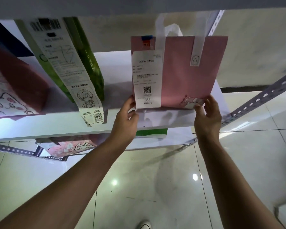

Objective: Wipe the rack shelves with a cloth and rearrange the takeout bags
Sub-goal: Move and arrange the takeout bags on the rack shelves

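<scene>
On the white rack shelf (48, 128), near its right front corner, the pink takeout bag (188, 71) stands upright with a receipt (147, 80) on its face, the left hand (125, 119) and right hand (207, 116) pinching its bottom corners.

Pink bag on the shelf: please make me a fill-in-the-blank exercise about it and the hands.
1. Both hands hold the pink bag at its ___ corners.
2. The receipt on it shows the number ___.
3. The left hand is at the corner under the ___.
4. The bag beside it is ___.

Missing words: bottom; 366; receipt; green
</scene>
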{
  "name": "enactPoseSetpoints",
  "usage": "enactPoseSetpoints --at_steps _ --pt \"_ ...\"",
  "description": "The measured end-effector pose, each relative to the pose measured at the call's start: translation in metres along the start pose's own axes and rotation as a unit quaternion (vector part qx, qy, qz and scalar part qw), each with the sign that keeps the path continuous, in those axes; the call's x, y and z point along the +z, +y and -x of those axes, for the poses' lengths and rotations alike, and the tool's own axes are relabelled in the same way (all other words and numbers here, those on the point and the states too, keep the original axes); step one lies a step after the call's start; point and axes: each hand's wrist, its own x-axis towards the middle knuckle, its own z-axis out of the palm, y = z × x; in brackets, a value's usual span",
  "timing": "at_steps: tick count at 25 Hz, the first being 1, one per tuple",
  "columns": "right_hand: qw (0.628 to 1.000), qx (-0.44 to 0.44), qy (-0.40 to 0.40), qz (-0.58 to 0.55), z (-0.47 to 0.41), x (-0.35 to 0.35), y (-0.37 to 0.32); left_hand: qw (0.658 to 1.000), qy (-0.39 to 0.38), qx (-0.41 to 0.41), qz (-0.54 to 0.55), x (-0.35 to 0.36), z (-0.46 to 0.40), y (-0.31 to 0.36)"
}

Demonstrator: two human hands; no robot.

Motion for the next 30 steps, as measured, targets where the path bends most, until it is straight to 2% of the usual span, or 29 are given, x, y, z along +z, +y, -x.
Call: enactPoseSetpoints --at_steps 9,13,17,23,30 --pt "1.0 -0.006 0.003 0.02 -0.009 0.001 -0.003 1.0 0.002 0.014 -0.017 -0.004 -0.015 -0.005" --pt "0.999 0.007 0.031 0.009 0.019 -0.001 -0.001 1.0 0.019 0.021 -0.012 -0.015 -0.003 -0.012" --pt "0.999 -0.022 0.01 0.029 0.066 0.001 0.014 0.999 0.007 0.043 -0.02 -0.032 0.022 -0.034" --pt "0.999 -0.033 -0.007 0.026 0.144 0.045 0.06 0.999 -0.002 0.032 -0.015 -0.071 0.062 -0.097" --pt "0.993 -0.007 -0.12 0.007 0.217 0.142 0.132 0.999 0.046 -0.021 -0.019 -0.141 0.092 -0.2"
